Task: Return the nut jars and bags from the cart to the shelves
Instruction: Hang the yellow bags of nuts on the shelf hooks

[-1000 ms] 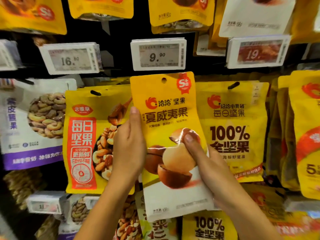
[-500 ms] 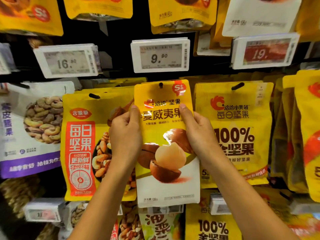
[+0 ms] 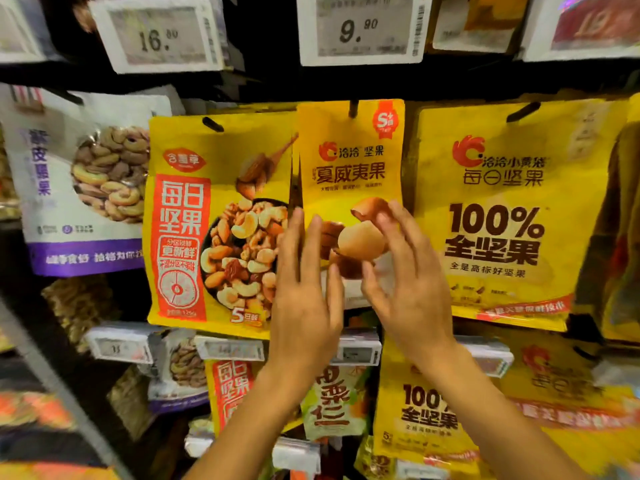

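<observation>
A yellow macadamia nut bag (image 3: 351,161) hangs from a black peg hook (image 3: 353,108) under the 9.90 price tag (image 3: 362,27). My left hand (image 3: 306,289) is in front of the bag's lower left part, fingers straight and spread, holding nothing. My right hand (image 3: 403,282) is in front of its lower right part, fingers loosely bent and apart. Whether either hand touches the bag I cannot tell. Both hands hide the bag's bottom half.
A yellow mixed-nut bag (image 3: 214,220) hangs just left, a wide yellow "100%" bag (image 3: 502,216) just right, a white and purple cashew bag (image 3: 86,178) far left. More bags and price tags (image 3: 356,351) fill the row below. A 16.80 tag (image 3: 159,32) sits upper left.
The macadamia bag went up onto the hook and now hangs by itself. Both hands let go of it and slid down to its lower half, fingers opening.
</observation>
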Available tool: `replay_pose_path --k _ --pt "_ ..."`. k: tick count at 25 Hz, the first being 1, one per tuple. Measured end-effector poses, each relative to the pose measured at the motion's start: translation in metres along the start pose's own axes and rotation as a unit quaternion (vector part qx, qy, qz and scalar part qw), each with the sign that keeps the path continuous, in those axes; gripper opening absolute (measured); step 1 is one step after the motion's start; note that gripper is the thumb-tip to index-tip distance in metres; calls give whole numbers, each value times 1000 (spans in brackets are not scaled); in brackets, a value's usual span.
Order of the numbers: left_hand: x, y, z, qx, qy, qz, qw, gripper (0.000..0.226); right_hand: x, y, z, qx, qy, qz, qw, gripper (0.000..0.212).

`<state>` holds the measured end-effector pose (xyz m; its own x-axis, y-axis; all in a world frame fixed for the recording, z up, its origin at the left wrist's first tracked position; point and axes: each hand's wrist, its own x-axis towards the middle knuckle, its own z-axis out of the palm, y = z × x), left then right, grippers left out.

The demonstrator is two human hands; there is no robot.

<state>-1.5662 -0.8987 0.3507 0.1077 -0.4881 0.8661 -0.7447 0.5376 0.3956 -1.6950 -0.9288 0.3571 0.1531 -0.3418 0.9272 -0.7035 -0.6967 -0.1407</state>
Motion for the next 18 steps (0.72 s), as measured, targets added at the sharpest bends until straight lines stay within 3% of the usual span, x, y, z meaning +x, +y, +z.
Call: replay_pose_path --k 2,4,8,11,15,18 --pt "-27 -3 3 22 -93 19 995 52 -26 0 2 -19 -61 -66 996 41" --pt "-31 -12 5 48 -127 14 991 51 -35 -3 3 -12 -100 -33 994 39" --pt "-22 -12 5 52 -129 -22 990 51 -24 -12 -4 4 -123 -5 992 32" --pt "-29 4 5 43 -90 -51 994 46 -37 0 -36 42 -75 27 996 28" --pt "-34 44 19 -30 -72 -52 996 39 -61 47 -96 -27 17 152 988 34" --pt "-20 77 44 -54 -83 -91 991 43 -60 75 -112 -6 -11 298 955 43"
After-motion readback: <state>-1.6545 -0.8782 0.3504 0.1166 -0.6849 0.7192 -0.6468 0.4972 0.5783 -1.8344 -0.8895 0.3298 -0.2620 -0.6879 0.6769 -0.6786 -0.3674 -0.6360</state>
